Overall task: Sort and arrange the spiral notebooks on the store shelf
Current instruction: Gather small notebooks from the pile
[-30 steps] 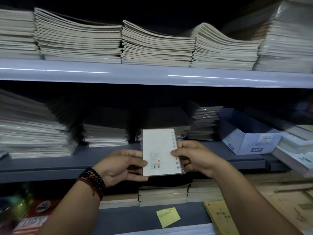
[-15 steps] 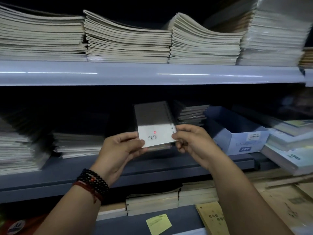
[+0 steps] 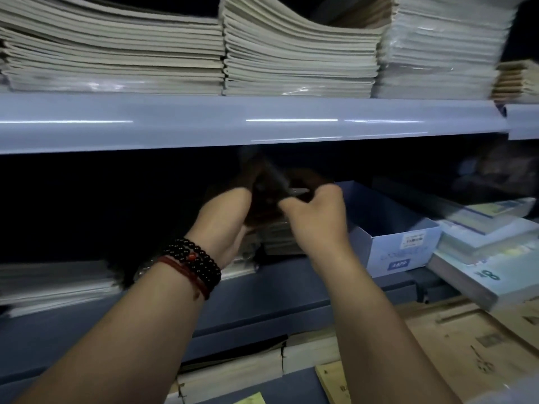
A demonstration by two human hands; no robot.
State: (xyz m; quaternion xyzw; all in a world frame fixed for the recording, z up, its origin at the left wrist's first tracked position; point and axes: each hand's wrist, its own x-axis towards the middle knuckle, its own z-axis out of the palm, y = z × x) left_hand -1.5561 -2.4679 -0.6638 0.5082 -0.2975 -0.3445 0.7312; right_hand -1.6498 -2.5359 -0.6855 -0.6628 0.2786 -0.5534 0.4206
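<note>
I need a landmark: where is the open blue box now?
In the head view, the blue box stands on the middle shelf, right of centre, beside the right hand and left of the tilted book stacks.

1. Shows two bare forearms, with left hand [image 3: 224,217] and right hand [image 3: 315,217] likewise uncovered.
2. Wears a bracelet of glossy black round beads [image 3: 204,266] on the left wrist, wound in several close rows.
3. Carries one orange-red bead [image 3: 191,256] among the black ones.
4. Wears a dark red cord [image 3: 186,275] beside the beads on the elbow side, wrapped round more than once.
</note>
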